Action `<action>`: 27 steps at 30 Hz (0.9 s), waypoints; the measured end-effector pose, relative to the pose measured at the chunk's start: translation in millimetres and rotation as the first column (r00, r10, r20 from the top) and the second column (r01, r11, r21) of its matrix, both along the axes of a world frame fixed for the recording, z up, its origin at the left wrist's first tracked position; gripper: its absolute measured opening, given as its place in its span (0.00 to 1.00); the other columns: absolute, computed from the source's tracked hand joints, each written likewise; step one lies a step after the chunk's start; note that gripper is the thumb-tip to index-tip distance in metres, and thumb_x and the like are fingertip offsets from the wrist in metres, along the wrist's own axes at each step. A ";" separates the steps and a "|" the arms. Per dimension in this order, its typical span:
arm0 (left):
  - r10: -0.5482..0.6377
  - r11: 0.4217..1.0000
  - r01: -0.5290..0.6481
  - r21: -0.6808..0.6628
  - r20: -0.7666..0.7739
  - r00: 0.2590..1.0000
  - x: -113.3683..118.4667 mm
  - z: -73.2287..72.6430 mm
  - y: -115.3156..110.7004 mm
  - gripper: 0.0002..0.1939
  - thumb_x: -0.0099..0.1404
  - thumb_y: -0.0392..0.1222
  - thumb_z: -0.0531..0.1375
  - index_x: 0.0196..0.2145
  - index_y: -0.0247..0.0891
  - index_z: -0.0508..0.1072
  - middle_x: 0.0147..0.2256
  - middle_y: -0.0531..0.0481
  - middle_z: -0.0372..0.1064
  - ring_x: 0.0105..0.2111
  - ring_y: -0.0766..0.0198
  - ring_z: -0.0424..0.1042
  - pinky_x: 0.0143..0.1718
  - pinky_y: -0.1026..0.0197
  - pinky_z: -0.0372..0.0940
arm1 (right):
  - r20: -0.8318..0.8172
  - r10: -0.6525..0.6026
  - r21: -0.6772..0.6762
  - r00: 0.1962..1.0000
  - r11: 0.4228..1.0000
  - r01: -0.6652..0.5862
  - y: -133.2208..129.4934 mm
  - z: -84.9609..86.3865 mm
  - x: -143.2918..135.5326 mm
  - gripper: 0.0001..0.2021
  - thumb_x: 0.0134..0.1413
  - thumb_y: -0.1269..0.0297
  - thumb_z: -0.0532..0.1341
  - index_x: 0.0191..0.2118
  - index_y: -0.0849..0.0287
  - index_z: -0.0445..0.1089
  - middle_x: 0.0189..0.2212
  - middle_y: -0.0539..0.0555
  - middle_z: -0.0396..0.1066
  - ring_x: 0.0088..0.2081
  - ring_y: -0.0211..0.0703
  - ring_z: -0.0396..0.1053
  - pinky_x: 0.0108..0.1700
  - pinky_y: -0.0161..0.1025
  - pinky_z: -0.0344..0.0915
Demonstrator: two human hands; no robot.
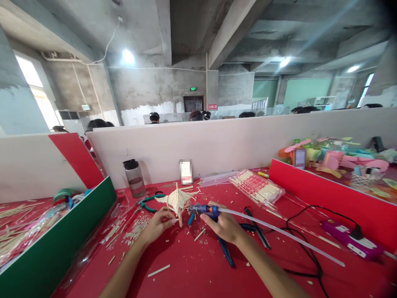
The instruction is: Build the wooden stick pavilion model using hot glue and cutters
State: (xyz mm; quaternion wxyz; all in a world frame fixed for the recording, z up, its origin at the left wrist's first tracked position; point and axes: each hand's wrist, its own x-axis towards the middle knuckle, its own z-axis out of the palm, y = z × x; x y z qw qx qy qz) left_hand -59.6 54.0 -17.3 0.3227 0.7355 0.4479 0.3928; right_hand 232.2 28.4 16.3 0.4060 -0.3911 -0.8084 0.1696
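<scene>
Standing at left of the frame, one green panel [62,234], flat, straight-edged. Left of centre, one clear bottle [135,182], cylindrical, black-lidded; beside it, pliers [150,203], teal-handled. Centre, left hand [160,224], thumb and fingers pinching the lower left part of one star-like model [177,199], pale slender sticks, ribbed surface. Just right, right hand [223,223], fingers curled round one blue glue gun [208,210], nozzle toward the model; glue stick [279,230], long, translucent, smooth, trailing lower right. Right of centre, stick bundle [256,186], plastic-wrapped. Far right, purple power strip [352,239], oblong. Beneath, red tabletop [186,269], crumb-strewn.
</scene>
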 end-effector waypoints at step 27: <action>-0.006 1.000 0.006 -0.020 -0.002 1.000 1.1 3.9 -0.8 0.23 0.58 0.62 0.64 0.25 0.35 0.77 0.34 0.47 0.65 0.38 0.56 0.68 0.44 0.56 0.65 | -0.028 0.055 -0.041 0.998 0.998 -0.056 -2.3 0.8 -11.5 0.16 0.64 0.50 0.55 0.32 0.56 0.69 0.31 0.52 0.70 0.34 0.44 0.68 0.40 0.39 0.63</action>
